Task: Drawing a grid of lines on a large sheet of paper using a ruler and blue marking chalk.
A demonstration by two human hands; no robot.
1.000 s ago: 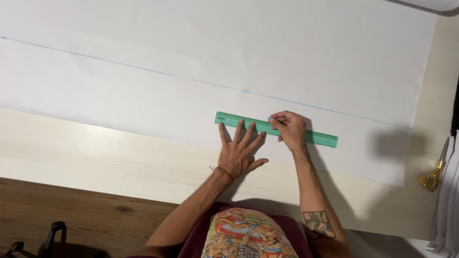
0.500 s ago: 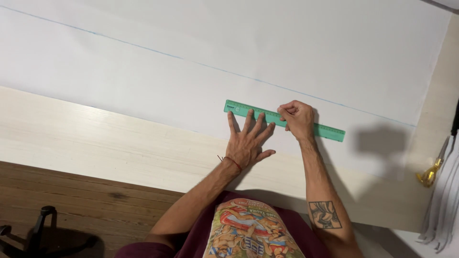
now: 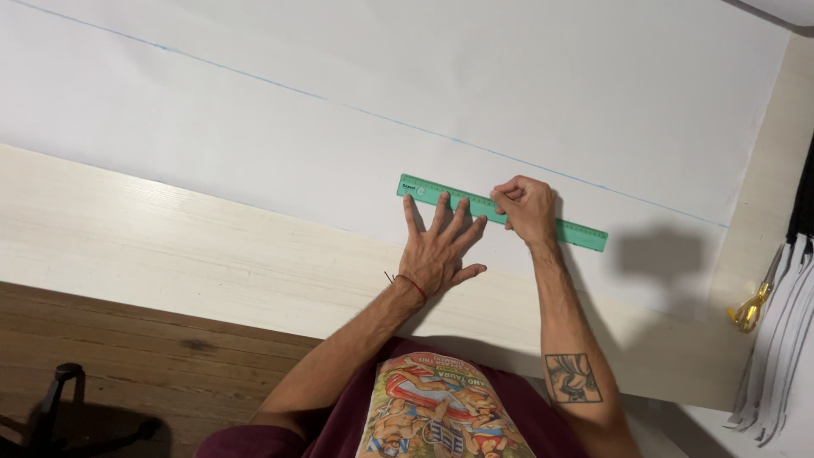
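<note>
We're looking down at a pale wood worktop (image 3: 127,246) w/ a big white paper sheet (image 3: 424,76) lying across most of it; a thin blue line (image 3: 280,83) is running diagonally over the sheet from upper left to lower right. At the far right edge a stack of white sheets (image 3: 784,339) is sitting, w/ gold-coloured scissors (image 3: 750,309) just beside it. A green ruler (image 3: 577,231) is lying flat on the paper near its lower edge, roughly parallel to the blue line and just below it. Our left hand (image 3: 437,250) is pressing down, fingers spread wide and flat, tips touching the ruler's left part; not gripping anything. Our right hand (image 3: 526,208) is resting over the ruler's middle, fingers curled tight into a closed grip; can't tell what it's holding, if anything.
</note>
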